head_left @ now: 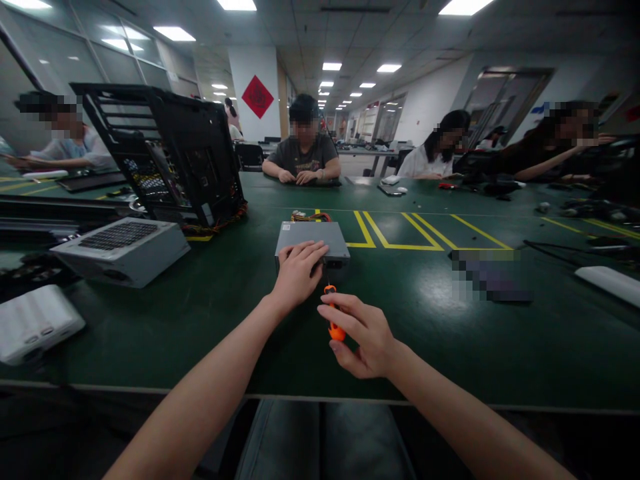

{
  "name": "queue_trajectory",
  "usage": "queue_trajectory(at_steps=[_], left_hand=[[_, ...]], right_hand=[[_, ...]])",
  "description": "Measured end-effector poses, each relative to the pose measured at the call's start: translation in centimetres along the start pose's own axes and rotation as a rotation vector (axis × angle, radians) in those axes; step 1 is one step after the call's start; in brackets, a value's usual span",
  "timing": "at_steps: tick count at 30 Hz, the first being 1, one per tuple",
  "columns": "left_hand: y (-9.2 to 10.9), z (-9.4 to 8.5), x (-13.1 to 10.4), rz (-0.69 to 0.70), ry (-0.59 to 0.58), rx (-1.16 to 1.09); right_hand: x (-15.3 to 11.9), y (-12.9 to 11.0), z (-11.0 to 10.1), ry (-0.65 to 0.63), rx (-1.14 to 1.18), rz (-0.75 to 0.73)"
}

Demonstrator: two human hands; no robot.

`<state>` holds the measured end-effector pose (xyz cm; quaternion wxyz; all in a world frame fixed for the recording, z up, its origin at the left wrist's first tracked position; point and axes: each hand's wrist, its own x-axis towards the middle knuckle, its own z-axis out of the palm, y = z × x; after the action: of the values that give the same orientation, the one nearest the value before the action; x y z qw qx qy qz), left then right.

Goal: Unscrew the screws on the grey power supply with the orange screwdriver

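The left hand (299, 268) lies palm-down, fingers outstretched, on the grey rectangular metal box (313, 232) atop the green table (500, 353); nearer than the box, the right hand (364, 333), fingers curled, grips an orange-handled screwdriver (337, 331).

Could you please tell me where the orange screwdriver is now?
In the head view, the orange screwdriver is just right of centre, in the right hand, pointing at the grey box beneath the left hand.

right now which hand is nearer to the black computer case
Left. The left hand is on the gray box, right of the black computer case; the right hand, at the orange screwdriver, is farther right.
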<state>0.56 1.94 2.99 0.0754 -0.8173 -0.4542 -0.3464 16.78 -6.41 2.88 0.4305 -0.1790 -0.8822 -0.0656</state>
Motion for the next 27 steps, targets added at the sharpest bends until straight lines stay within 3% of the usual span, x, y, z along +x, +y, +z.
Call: queue_trajectory(at_steps=[9, 19, 27], left_hand=[[0.07, -0.12, -0.10, 0.000, -0.007, 0.007], [0.11, -0.18, -0.09, -0.003, -0.003, -0.005], [0.14, -0.27, -0.08, -0.005, -0.014, -0.003]], right_hand=[[-0.01, 0.21, 0.46, 0.090, 0.015, 0.051], [0.10, -0.11, -0.17, -0.022, -0.079, -0.009], [0.09, 0.15, 0.38, 0.071, 0.048, 0.063]])
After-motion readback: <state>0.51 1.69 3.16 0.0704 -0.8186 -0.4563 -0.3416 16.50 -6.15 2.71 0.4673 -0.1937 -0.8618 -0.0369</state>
